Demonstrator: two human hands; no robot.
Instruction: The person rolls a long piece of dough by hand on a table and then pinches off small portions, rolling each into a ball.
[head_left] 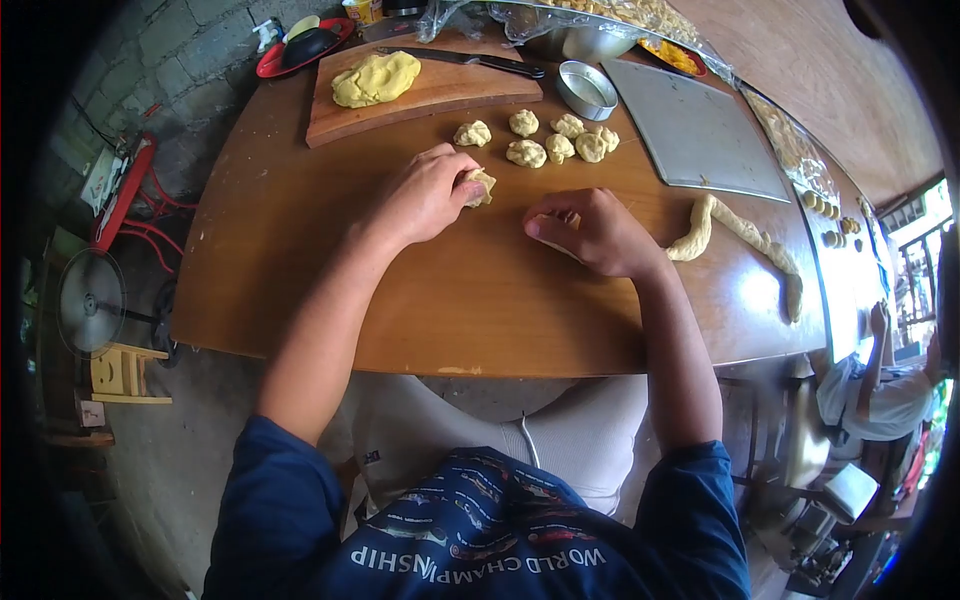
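My left hand (425, 193) is closed around a small piece of pale dough (481, 188), pinched between thumb and fingers just above the table. To its right, my right hand (592, 232) curls over the near end of a long dough rope (697, 228). A pale sliver of dough shows under those fingers, while most of that end is hidden by the hand and wrist. The rope bends across the table to the right. Several torn dough lumps (526, 153) lie in a loose group beyond both hands.
Behind the lumps, a wooden board (425, 112) holds a yellow dough mass (376, 79) and a black-handled knife (478, 62). A round metal tin (587, 90) and a grey flat tray (695, 130) stand to the right. Another person (880, 395) sits at the far right.
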